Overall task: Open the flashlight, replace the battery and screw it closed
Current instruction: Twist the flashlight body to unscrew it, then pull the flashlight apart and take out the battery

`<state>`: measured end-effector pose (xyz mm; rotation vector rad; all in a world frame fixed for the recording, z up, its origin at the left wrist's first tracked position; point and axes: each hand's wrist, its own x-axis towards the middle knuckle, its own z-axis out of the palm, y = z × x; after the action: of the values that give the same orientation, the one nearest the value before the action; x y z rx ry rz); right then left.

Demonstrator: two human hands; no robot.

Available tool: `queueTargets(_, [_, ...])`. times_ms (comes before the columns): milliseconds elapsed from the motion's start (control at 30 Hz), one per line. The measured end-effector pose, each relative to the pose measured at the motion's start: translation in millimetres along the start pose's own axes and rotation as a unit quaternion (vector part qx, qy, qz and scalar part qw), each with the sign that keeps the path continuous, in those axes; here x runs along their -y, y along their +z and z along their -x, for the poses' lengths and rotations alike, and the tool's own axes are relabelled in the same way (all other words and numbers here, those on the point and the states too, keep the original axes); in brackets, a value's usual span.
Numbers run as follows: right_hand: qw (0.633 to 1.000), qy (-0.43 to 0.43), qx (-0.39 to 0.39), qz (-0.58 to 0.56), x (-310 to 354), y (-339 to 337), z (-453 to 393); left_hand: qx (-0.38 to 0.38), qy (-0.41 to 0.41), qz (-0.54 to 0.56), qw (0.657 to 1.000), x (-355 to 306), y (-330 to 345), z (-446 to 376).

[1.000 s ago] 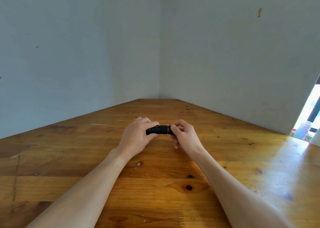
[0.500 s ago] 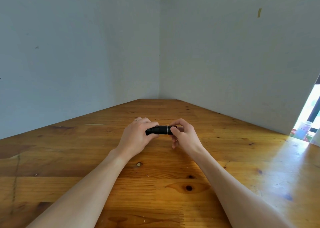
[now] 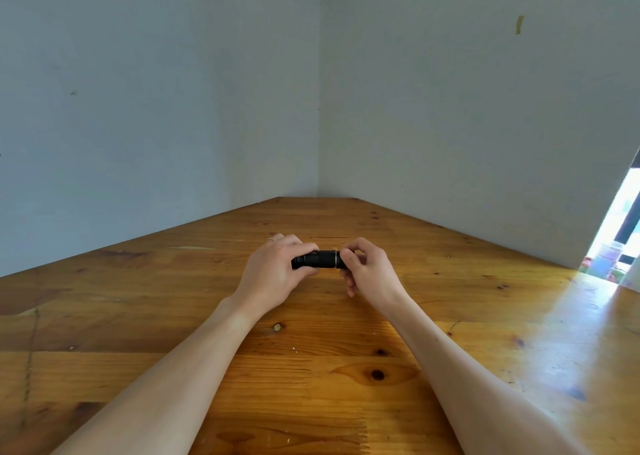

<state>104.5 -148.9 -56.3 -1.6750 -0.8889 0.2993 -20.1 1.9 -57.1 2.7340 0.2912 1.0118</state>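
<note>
A small black flashlight (image 3: 320,259) is held level just above the wooden table (image 3: 311,385), lying left to right between both hands. My left hand (image 3: 275,271) wraps its left end, thumb underneath and fingers over the top. My right hand (image 3: 369,270) pinches the right end with thumb and fingertips. A thin bright ring shows on the body close to the right fingers. Both ends of the flashlight are hidden by the fingers. No battery is in sight.
The table fills a corner between two pale blue-grey walls (image 3: 173,108). A bright opening (image 3: 613,250) at the far right shows a plastic container beyond the table edge. Sunlight falls across the table's right side.
The right fingers have shifted their grip around the flashlight's right end, and the thin ring near that end now shows more. The left hand and flashlight have stayed in place.
</note>
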Motion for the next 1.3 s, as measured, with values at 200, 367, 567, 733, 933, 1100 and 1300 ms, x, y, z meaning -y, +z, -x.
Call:
queueTargets(200, [1.000,-0.013,-0.002,0.004,0,-1,1,0.000,-0.004,0.007,1.000,1,1,0])
queueTargets(367, [1.000,-0.010,-0.004,-0.001,1,-2,2,0.000,-0.005,0.011,1.000,2,1,0])
queueTargets(567, [1.000,-0.018,-0.019,0.016,4,-5,4,-0.001,-0.012,0.010,1.000,3,1,0])
queueTargets(733, [0.989,-0.012,-0.108,0.097,-1,-9,0,0.000,-0.017,0.014,1.000,3,1,1])
queueTargets(933, [0.970,0.047,-0.147,0.188,-6,-15,-1,0.006,-0.015,0.019,1.000,4,1,1])
queueTargets(1100, [0.959,0.076,-0.137,0.236,-6,-14,-1,0.010,-0.016,0.019,1.000,5,0,0])
queueTargets(1300, [0.951,0.076,-0.127,0.271,-4,-13,1,0.007,-0.023,0.017,1.000,4,0,0])
